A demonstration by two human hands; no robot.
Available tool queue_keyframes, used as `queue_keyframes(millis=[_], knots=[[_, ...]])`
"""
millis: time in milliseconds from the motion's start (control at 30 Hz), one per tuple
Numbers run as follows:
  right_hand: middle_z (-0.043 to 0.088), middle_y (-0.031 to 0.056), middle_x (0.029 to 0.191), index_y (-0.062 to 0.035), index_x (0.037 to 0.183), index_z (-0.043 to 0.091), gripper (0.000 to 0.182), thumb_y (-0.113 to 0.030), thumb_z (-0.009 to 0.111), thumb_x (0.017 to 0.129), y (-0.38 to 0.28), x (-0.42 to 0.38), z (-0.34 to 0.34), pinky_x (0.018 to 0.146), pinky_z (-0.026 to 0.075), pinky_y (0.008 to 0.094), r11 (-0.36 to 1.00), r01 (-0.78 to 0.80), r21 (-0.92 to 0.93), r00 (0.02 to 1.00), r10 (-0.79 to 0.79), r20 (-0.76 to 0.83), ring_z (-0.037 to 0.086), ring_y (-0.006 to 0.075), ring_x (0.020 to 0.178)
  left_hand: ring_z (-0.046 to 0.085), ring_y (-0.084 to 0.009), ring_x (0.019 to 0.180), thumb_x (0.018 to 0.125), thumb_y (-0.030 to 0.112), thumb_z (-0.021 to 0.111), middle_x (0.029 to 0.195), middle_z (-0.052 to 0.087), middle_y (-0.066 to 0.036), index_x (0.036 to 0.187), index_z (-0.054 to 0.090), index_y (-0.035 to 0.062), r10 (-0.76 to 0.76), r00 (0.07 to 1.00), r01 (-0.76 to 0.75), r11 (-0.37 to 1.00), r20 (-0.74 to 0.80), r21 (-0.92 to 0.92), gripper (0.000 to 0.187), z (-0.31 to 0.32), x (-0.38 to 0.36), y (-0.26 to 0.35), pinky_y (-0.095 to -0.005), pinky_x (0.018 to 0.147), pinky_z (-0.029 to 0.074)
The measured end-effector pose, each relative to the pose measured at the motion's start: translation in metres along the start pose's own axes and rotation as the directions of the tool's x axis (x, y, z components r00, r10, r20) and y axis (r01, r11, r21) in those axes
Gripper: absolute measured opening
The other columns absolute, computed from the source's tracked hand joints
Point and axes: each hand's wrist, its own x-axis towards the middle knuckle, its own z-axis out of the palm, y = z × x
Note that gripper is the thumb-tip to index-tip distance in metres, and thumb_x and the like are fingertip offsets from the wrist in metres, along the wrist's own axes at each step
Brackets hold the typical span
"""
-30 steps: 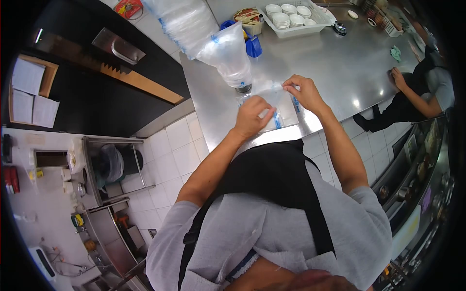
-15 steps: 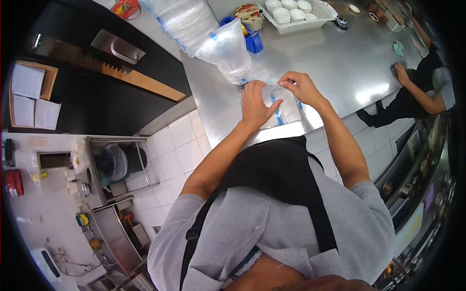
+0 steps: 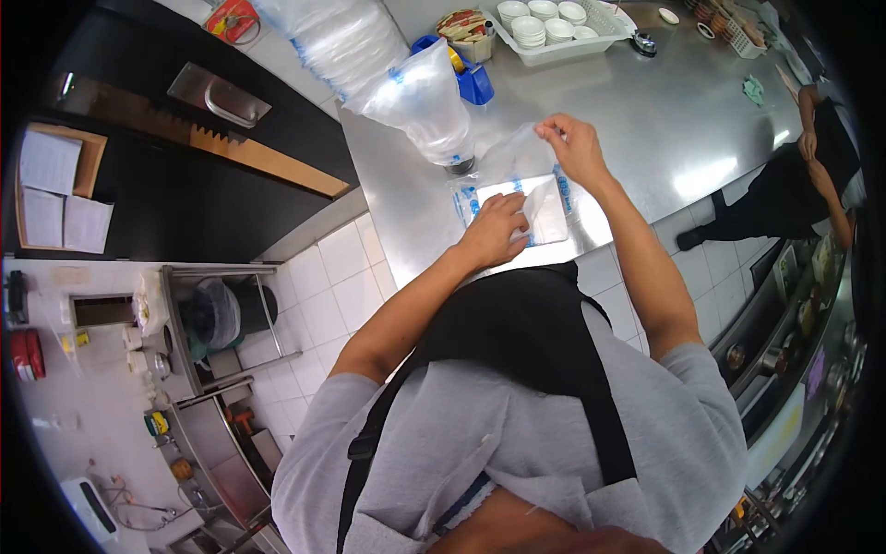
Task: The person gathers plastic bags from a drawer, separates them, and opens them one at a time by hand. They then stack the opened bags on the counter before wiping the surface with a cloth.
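My right hand is closed in a pinch on the upper edge of a clear plastic bag, lifting that edge above the steel counter. My left hand rests lower on the same plastic, its fingers curled and pressed together on a fold of it. Under and beside the left fingers lies a flat white rectangular piece, partly covered by the hand. Blue-printed plastic shows along both sides of it. Just beyond stands a tall bundle of clear plastic, its narrow end close to the bag.
A blue tape dispenser and a tub of packets stand behind the bundle. A white basket holds stacked small white bowls. Another person stands at the counter's right, near a green cloth. The steel counter's front edge is near my apron.
My right hand has raised the bag's edge up and slightly right. My left hand has slid down toward me and curled its fingers. The other person's hand has left the counter.
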Motion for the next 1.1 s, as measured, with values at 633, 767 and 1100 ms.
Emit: queue_keyframes(millis=[633,767,1100], knots=[[0.072,0.0051,0.095,-0.0006,0.102,0.073,0.016,-0.015,0.070,0.097,-0.170,0.027,-0.083,0.085,0.050,0.0268,0.837,0.469,0.281,0.823,-0.530,0.205,0.063,0.0136,0.091,0.066,-0.0251,0.093,0.078,0.001,0.085,0.097,0.072,-0.011,0.106,0.074,0.0013,0.181,0.673,-0.152,0.983,-0.717,0.105,0.029,-0.198,0.063,0.115,-0.0340,0.085,0.052],[0.070,0.0044,0.094,0.0013,0.099,0.071,0.012,-0.011,0.070,0.098,-0.172,0.029,-0.084,0.084,0.049,0.0272,0.818,0.475,0.324,0.823,-0.543,0.165,0.062,0.0125,0.090,0.063,-0.0204,0.091,0.078,-0.001,0.084,0.094,0.071,-0.011,0.100,0.075,0.0007,0.062,0.803,-0.154,0.982,-0.593,-0.106,0.025,-0.210,0.055,0.090,-0.0308,0.084,0.050],[0.071,0.0002,0.094,-0.0008,0.098,0.073,0.016,-0.017,0.069,0.100,-0.164,0.030,-0.066,0.085,0.049,0.0268,0.777,0.148,0.612,0.837,-0.428,0.341,0.061,0.0091,0.090,0.056,-0.0088,0.085,0.082,0.003,0.083,0.097,0.069,-0.008,0.076,0.064,0.0069,0.010,0.973,-0.191,0.608,-0.233,-0.771,0.020,-0.229,0.032,0.077,-0.0282,0.078,0.046]])
